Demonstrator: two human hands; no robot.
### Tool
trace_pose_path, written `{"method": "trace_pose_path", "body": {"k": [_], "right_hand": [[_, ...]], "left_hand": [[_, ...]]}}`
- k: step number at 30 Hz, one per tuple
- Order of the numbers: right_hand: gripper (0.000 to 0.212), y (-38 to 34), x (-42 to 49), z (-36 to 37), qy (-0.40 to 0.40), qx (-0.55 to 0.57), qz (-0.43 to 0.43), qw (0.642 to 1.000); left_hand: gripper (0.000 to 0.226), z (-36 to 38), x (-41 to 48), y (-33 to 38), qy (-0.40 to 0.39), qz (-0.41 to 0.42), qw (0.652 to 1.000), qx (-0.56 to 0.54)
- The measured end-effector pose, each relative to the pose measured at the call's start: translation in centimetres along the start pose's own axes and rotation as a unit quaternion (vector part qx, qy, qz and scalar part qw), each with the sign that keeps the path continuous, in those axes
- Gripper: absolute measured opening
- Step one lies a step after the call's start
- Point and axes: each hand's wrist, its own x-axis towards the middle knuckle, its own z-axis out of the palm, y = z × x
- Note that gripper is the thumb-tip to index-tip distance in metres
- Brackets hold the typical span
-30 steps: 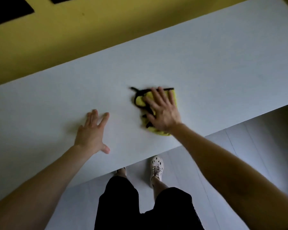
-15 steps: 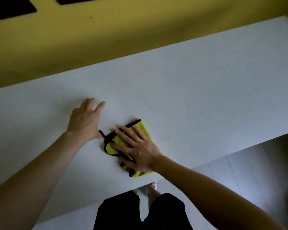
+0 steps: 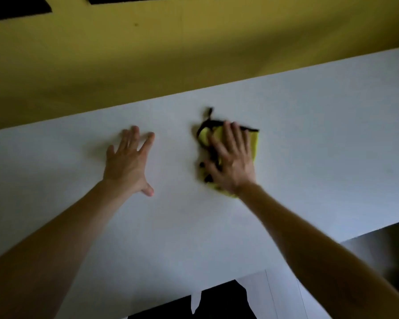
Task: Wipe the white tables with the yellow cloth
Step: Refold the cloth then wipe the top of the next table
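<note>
- The broad, flat white table top (image 3: 309,139) fills most of the view and runs at a slant from lower left to upper right. Its near edge shows at the bottom and lower right.
- A mustard-yellow wall (image 3: 194,61) stands directly behind the table's far edge. Two dark rectangular panels (image 3: 14,5) sit at its top, cut off by the frame.
- A pale grey plank floor (image 3: 283,295) shows past the near edge at the lower right and falls into shadow further right.
- The person's black trousers (image 3: 219,302) show below the near edge at bottom centre.
- The left hand (image 3: 128,162) lies flat on the bare table, with fingers straight and spread and the thumb out to the side. It is apart from the cloth, to its left.
- The right hand (image 3: 230,160), blurred, presses down on the cloth with straight, spread fingers.
- The crumpled yellow cloth with black edging (image 3: 253,143) lies on the table nearer the far edge, mostly under the right hand.
- A small black loop (image 3: 209,111) sticks out from the cloth's far left corner.
</note>
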Motion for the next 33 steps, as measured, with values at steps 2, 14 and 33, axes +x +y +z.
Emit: {"method": "trace_pose_path", "body": {"k": [2,14,33], "right_hand": [[0.076,-6.8,-4.3,1.0,-0.082,0.019,-0.128,0.988],[0.073,10.6,12.3,-2.5,0.021,-0.027,0.182,0.983],[0.070,11.4,13.0,-2.4,-0.007,-0.017,0.007,1.000]], "left_hand": [[0.173,0.0,0.0,-0.1,0.008,0.005,1.000,0.006],[0.174,-0.1,0.2,0.1,-0.001,0.004,1.000,-0.015],[0.173,-1.2,0.1,0.8,-0.041,-0.010,0.998,0.038]]}}
